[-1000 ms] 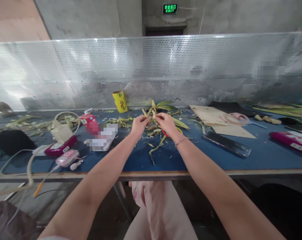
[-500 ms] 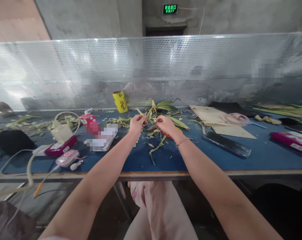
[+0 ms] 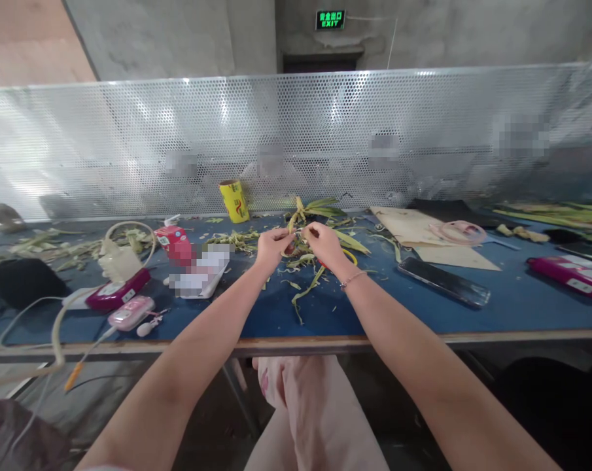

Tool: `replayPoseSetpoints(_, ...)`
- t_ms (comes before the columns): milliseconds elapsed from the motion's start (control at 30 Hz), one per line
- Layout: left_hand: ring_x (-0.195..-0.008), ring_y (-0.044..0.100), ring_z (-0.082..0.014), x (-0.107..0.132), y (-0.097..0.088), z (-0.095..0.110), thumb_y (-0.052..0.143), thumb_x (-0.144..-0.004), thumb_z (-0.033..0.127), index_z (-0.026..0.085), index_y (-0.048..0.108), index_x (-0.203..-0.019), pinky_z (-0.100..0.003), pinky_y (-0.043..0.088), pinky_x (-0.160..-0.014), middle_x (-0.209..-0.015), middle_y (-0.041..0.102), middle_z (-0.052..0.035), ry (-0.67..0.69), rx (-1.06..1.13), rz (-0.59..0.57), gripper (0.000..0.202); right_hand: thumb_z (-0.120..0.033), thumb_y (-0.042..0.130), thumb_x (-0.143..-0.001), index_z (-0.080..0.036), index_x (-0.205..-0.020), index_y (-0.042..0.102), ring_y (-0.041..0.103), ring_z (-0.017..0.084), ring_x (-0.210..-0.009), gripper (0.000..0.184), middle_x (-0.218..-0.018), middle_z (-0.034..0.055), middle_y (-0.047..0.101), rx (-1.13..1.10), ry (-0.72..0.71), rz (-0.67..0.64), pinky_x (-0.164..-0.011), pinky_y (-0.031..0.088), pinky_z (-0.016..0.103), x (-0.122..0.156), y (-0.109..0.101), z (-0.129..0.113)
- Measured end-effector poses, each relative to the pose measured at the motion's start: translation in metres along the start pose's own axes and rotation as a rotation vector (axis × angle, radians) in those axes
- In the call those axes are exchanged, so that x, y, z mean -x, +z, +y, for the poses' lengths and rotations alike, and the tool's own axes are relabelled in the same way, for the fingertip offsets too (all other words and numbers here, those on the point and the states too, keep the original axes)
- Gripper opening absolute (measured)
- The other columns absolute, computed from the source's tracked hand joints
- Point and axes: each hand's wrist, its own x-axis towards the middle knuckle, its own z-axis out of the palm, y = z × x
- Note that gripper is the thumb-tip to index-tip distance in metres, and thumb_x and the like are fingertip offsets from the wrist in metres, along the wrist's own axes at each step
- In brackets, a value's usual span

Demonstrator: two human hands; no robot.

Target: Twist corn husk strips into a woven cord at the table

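Both my hands are raised over the middle of the blue table (image 3: pixel 511 307), fingertips almost meeting. My left hand (image 3: pixel 271 245) pinches a yellow-green leaf strip (image 3: pixel 296 212) that sticks up between the hands. My right hand (image 3: pixel 326 242), with a thin bracelet at the wrist, is closed on the same strip from the right. Under the hands lies a heap of leaf strips and scraps (image 3: pixel 303 261), with a red ring-shaped thing partly hidden beneath my right hand.
Left of the hands lie a red carton (image 3: pixel 174 241), a blurred white pack (image 3: pixel 200 268) and pink devices with cables (image 3: pixel 116 294). A yellow roll (image 3: pixel 234 200) stands near the perforated metal screen (image 3: pixel 129 144). To the right lie a black phone (image 3: pixel 445 281), brown card (image 3: pixel 423 232) and a pink device (image 3: pixel 570 276).
My hands moved apart and dropped slightly half a second ago, then came back together and a little higher on the leaf strip. Nothing else on the table moved.
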Motion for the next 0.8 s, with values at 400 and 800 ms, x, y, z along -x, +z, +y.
replayPoseSetpoints(400, -0.051, 0.049, -0.0085, -0.001, -0.004, 0.000, 0.047, -0.064, 0.006, 0.015, 0.073, -0.082, -0.022, 0.040, -0.053, -0.055, 0.056, 0.0000, 0.256, -0.283, 0.002, 0.033, -0.039, 0.048, -0.077, -0.019, -0.058, 0.048, 0.048, 0.015, -0.056, 0.028, -0.057, 0.0014, 0.050, -0.141, 0.106, 0.091, -0.060, 0.041, 0.031, -0.003, -0.005, 0.000)
replayPoseSetpoints(800, -0.067, 0.058, -0.0137, -0.007, -0.014, -0.006, 0.046, -0.066, 0.011, 0.015, 0.073, -0.085, -0.025, 0.047, -0.066, -0.071, 0.068, -0.0038, 0.174, -0.331, 0.156, 0.032, -0.017, 0.055, -0.077, -0.020, -0.092, 0.057, 0.050, 0.017, -0.090, 0.015, -0.095, 0.0063, 0.048, 0.144, -0.669, -0.222, -0.082, 0.044, 0.033, 0.014, 0.003, -0.012)
